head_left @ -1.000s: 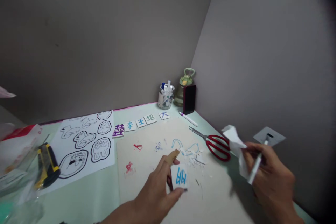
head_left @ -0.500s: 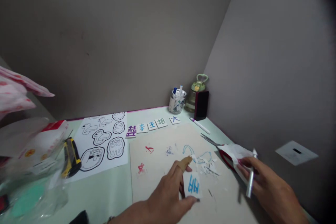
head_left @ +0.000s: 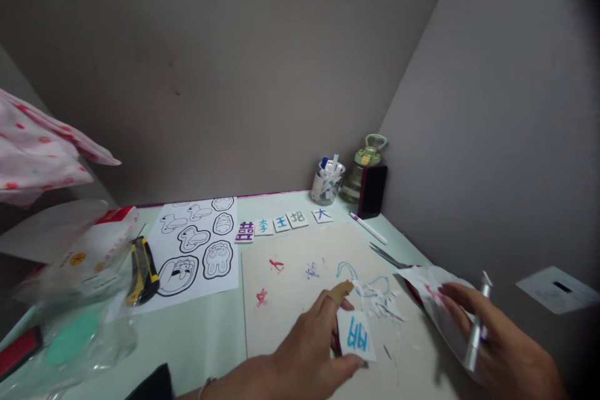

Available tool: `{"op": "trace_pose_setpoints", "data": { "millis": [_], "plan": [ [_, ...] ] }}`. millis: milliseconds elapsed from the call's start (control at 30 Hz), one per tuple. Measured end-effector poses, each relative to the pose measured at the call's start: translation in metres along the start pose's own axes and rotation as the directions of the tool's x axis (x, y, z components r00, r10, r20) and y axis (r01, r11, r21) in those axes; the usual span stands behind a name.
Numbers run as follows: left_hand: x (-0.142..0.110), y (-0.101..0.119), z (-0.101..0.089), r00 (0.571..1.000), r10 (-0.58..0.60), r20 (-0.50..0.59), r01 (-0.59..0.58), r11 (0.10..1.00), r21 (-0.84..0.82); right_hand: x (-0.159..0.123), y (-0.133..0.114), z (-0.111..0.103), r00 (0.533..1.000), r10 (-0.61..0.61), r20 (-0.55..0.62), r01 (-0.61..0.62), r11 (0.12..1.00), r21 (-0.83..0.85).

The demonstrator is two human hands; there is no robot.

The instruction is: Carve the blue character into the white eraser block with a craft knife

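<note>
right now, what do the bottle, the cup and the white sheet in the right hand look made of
Bottle: probably plastic, smooth; its greenish body looks see-through.
Cup: clear, shiny plastic or glass; you can see inside.
White sheet: thin, matte paper, perhaps tissue; it looks creased.

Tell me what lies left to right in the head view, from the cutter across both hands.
Yellow-black cutter → printed drawings → lower red mark → left hand → held blue-lettered tile → scissors → white paper → right hand.

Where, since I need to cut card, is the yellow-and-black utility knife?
The utility knife lies toward the left of the head view, at the left edge of the drawing sheet, beside the clear plastic bag.
</note>
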State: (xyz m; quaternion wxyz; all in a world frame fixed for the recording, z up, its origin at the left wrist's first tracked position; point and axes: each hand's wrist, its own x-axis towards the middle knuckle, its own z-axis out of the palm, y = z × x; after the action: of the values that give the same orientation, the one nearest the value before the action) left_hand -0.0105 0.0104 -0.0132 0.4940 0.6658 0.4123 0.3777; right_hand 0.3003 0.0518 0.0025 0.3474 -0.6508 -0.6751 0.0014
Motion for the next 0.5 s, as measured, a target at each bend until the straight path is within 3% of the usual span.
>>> {"op": "trace_pose_setpoints", "data": {
  "millis": [133,267,333,500],
  "plan": [
    [-0.002,0.002,-0.002,1.000,0.003,0.002,-0.003,0.999,-0.039,-0.003,-0.012,0.000,1.000,-0.013,0.023,0.013,0.999,-0.036],
    [-0.004,0.005,-0.005,1.000,0.023,0.018,-0.022,1.000,-0.007,-0.008,-0.035,-0.003,0.996,-0.053,0.072,0.047,0.995,0.087],
    [-0.005,0.006,-0.006,1.000,0.013,0.001,-0.013,1.000,0.029,-0.014,-0.050,-0.004,0.988,-0.041,0.150,0.019,0.989,0.150],
    [-0.011,0.003,-0.006,0.999,-0.019,-0.031,0.020,0.999,0.032,-0.031,-0.081,-0.002,0.942,-0.187,0.277,0.077,0.928,0.366]
  ]
}}
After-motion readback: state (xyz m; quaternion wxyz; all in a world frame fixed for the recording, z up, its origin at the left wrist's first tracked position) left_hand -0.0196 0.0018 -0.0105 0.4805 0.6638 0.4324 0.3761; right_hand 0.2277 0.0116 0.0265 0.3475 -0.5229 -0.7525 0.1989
